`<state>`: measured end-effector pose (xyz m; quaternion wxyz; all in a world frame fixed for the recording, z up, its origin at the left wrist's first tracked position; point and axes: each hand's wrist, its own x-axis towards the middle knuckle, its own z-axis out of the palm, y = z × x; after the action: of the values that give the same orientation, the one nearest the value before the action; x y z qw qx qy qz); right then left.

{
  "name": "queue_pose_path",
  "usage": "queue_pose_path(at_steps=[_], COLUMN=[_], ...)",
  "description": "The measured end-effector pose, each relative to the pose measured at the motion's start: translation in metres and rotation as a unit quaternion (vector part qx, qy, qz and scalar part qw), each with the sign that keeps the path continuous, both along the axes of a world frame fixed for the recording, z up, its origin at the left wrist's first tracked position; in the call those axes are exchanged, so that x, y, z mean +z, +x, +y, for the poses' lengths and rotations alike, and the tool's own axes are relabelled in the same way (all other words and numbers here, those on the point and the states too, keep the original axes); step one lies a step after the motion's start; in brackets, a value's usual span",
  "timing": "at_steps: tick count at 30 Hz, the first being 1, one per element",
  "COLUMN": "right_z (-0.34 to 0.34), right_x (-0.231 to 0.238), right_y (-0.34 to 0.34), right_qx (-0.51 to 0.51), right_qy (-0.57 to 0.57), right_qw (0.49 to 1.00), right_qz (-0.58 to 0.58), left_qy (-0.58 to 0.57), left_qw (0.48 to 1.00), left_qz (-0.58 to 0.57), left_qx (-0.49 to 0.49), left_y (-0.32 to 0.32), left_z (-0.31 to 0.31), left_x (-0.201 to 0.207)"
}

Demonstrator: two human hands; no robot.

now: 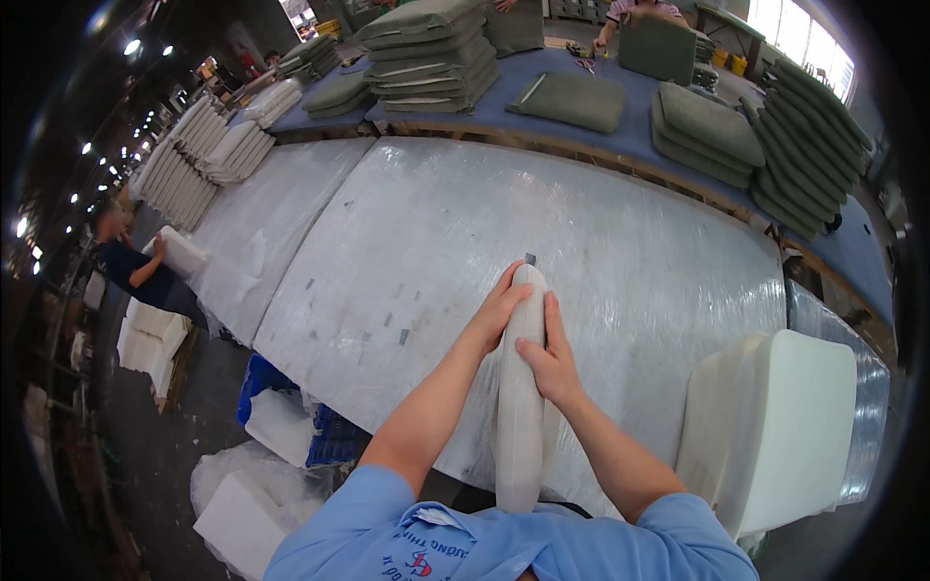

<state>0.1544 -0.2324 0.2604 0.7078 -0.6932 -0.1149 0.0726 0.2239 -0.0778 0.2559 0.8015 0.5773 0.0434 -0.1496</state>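
Observation:
A light grey fabric cushion point(521, 416) stands on its narrow edge between my arms, its near end against my shirt. My left hand point(502, 308) grips its left side near the far end, thumb over the top. On the right side my right hand point(552, 356) presses the cushion, its thumb on the upper edge and its fingers pointing away from me. A small dark tag point(530, 259) shows just past the far end. Beneath is a broad table wrapped in clear plastic point(407, 223). The cushion's flat faces are mostly hidden from above.
White foam cushion pads point(799, 426) stand at the right. Beyond, a blue table point(542, 68) bears stacks of green cushions point(431, 58). Another person point(145, 261) holds a white pad at the left; a blue crate point(334, 436) and bagged foam point(242, 523) lie lower left.

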Motion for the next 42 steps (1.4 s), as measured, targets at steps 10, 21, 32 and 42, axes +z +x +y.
queue_pose_path(at_steps=[10, 21, 32, 42], right_z=[-0.002, 0.008, -0.038, -0.049], right_x=[-0.002, -0.017, 0.051, 0.058], right_y=[0.078, 0.120, -0.088, -0.139], right_qx=[-0.004, 0.039, 0.072, 0.004], right_qy=[0.005, 0.048, -0.247, -0.296], right_qw=[0.998, 0.995, 0.966, 0.940], right_qz=[0.056, 0.082, 0.000, 0.168], left_qy=[0.014, 0.000, 0.030, 0.063], left_qw=[0.997, 0.985, 0.997, 0.994], left_qz=[0.006, -0.034, 0.014, -0.063], left_qx=[0.072, 0.169, 0.070, 0.060], left_y=[0.054, 0.080, 0.085, 0.087], left_z=[-0.016, -0.014, -0.016, -0.066], left_x=[-0.013, -0.075, -0.078, -0.062])
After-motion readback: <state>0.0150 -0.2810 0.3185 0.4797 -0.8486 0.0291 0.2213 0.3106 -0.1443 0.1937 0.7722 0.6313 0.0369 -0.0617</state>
